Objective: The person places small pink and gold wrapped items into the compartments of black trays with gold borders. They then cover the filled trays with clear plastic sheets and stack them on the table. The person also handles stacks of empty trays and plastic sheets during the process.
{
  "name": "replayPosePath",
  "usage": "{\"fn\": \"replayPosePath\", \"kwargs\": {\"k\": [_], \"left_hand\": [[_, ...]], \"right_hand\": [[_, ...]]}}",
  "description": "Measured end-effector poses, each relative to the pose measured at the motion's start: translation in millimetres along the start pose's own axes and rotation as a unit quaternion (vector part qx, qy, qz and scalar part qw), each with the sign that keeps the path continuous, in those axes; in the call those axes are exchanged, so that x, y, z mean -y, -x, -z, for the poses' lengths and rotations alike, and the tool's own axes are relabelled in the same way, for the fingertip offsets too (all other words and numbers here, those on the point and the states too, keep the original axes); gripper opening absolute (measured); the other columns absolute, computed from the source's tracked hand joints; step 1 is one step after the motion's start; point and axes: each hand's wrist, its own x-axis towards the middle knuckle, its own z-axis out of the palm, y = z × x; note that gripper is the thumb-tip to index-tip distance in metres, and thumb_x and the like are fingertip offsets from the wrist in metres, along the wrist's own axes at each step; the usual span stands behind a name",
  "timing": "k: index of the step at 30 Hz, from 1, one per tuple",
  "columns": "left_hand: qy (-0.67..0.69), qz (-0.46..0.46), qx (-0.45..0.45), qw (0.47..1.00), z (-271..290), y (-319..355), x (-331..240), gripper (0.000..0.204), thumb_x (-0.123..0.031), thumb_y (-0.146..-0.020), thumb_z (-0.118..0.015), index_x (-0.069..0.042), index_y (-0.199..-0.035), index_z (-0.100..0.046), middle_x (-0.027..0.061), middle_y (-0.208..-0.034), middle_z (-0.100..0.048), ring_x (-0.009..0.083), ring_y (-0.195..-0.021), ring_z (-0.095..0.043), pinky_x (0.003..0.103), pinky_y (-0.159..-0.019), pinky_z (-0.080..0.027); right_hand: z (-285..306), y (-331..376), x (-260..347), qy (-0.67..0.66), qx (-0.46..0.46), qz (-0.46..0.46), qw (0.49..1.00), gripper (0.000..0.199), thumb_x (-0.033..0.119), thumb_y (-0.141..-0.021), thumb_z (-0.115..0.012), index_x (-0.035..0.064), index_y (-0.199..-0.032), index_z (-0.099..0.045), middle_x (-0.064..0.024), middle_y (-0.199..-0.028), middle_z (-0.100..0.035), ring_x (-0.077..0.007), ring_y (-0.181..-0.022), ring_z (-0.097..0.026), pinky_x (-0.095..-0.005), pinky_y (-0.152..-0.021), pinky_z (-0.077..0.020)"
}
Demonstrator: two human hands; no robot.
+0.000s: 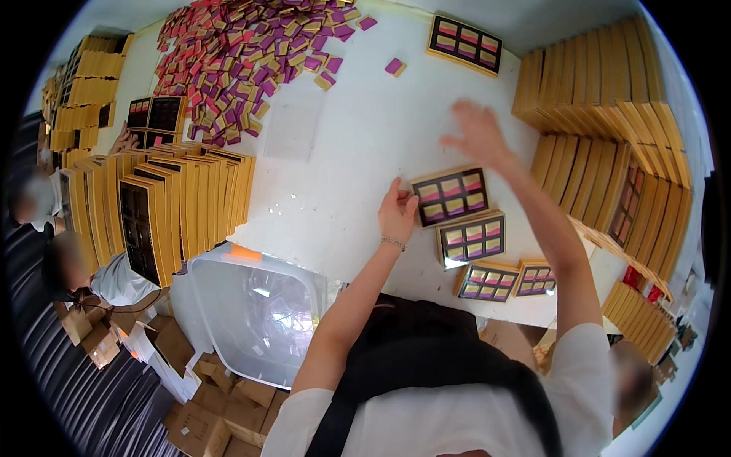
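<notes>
My left hand (397, 215) holds the left edge of a flat gold-rimmed box (450, 196), its fingers curled at the side. In the box's dark compartments sit several small gold, pink and purple wrapped pieces. My right hand (480, 133), blurred by motion, is raised above the table beyond that box, its fingers spread and nothing visible in them. Just nearer to me lies a second filled box (472, 238) with a shiny, reflecting top. Two more filled boxes, one wider (487, 281) and one smaller-looking (535, 279), lie close to my body.
A large heap of wrapped pieces (251, 61) covers the far left of the white table (343, 145). Another filled box (465, 44) lies at the back. Stacked boxes (594, 72) line the right; more (205, 194) stand left, beside a clear plastic bin (202, 312). Other people work at left.
</notes>
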Motion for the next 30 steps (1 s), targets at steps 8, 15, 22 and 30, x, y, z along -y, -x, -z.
{"fn": "replayPosePath", "kwargs": {"k": [8, 15, 22, 30], "left_hand": [[-0.413, -0.106, -0.216, 0.878, 138, -133, 11, 0.09, -0.039, -0.07, -0.077, -0.005, -0.141, -0.033, 0.0214, -0.141, -0.034, 0.0375, -0.13, -0.031, 0.048, -0.105, -0.03], [-0.383, -0.047, -0.147, 0.911, 169, -155, 0, 0.105, -0.048, -0.067, -0.077, -0.003, -0.145, -0.022, 0.0216, -0.141, -0.034, 0.0373, -0.129, -0.033, 0.045, -0.107, -0.029], [0.158, 0.119, 0.198, 0.96, 135, -128, -85, 0.06, -0.041, -0.08, -0.065, 0.001, -0.122, -0.059, 0.0135, -0.117, -0.063, 0.0242, -0.106, -0.059, 0.037, -0.081, -0.052], [0.247, 0.215, 0.624, 0.709, 132, -115, -98, 0.084, -0.063, -0.083, -0.039, 0.008, -0.126, -0.053, 0.0267, -0.118, -0.059, 0.0326, -0.105, -0.062, 0.048, -0.08, -0.054]], "right_hand": [[36, -126, -128, 0.14, -0.003, -0.099, 0.985, 0.116, 0.048, -0.062, -0.08, 0.0154, -0.15, -0.011, -0.0146, -0.145, -0.028, -0.0362, -0.133, -0.029, -0.0624, -0.102, -0.0296], [15, -106, -67, 0.125, 0.072, -0.064, 0.987, 0.12, 0.039, -0.058, -0.082, 0.0127, -0.15, -0.009, -0.0142, -0.141, -0.032, -0.0353, -0.131, -0.031, -0.0673, -0.099, -0.0276], [33, -25, 45, -0.009, -0.146, 0.068, 0.987, 0.122, 0.049, -0.047, -0.085, 0.0155, -0.147, -0.022, -0.015, -0.145, -0.028, -0.0372, -0.134, -0.027, -0.0729, -0.098, -0.0236], [92, 20, 70, 0.087, -0.07, 0.254, 0.961, 0.108, 0.039, -0.046, -0.085, 0.0158, -0.14, -0.036, -0.0161, -0.15, -0.022, -0.0351, -0.137, -0.023, -0.0709, -0.097, -0.0284]]}}
